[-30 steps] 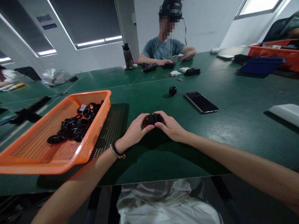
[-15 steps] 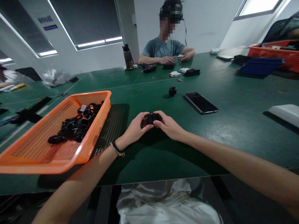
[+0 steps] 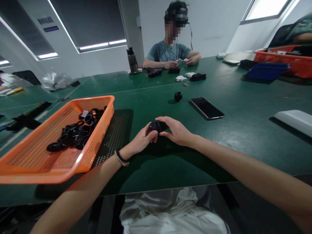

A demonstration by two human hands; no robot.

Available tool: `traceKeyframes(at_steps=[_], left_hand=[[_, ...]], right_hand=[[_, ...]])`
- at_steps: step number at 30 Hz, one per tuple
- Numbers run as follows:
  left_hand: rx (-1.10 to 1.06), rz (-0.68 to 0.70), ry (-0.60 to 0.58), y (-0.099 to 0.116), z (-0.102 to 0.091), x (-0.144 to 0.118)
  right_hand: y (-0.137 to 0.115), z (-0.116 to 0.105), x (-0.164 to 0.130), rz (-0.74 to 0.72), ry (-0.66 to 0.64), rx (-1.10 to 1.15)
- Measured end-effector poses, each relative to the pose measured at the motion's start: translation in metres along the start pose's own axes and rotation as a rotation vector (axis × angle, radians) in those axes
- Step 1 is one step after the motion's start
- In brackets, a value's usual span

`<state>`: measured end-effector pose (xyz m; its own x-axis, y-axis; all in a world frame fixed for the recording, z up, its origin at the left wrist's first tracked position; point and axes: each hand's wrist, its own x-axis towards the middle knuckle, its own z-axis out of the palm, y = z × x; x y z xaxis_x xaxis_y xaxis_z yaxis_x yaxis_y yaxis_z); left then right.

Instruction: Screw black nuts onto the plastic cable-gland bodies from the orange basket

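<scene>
A wide green surface (image 3: 243, 136) fills the room from near edge to far wall, crossed by a pale seam. White walls (image 3: 214, 29) are seen behind it. Two dark windows (image 3: 90, 22) with drawn blinds are set in the left wall, daylight showing in thin strips along their lower edges. A bright window (image 3: 265, 8) is seen at upper right. A white pillar (image 3: 130, 29) stands between the windows and the far wall.
</scene>
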<state>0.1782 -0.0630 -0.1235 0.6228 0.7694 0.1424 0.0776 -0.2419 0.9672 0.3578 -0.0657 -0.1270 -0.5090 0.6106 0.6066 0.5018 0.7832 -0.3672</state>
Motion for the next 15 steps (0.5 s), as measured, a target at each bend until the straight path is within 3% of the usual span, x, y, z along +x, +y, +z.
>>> traceKeyframes(at_steps=[5, 10, 15], left_hand=[[0.134, 0.042, 0.054, 0.000, 0.004, -0.002], [0.277, 0.109, 0.141, 0.008, 0.007, -0.006], [0.289, 0.176, 0.183, 0.013, 0.011, -0.007]], right_hand=[[0.000, 0.004, -0.002, -0.001, 0.030, 0.014], [-0.010, 0.008, -0.003, 0.110, 0.081, 0.122], [-0.023, 0.008, -0.002, 0.182, 0.153, 0.220]])
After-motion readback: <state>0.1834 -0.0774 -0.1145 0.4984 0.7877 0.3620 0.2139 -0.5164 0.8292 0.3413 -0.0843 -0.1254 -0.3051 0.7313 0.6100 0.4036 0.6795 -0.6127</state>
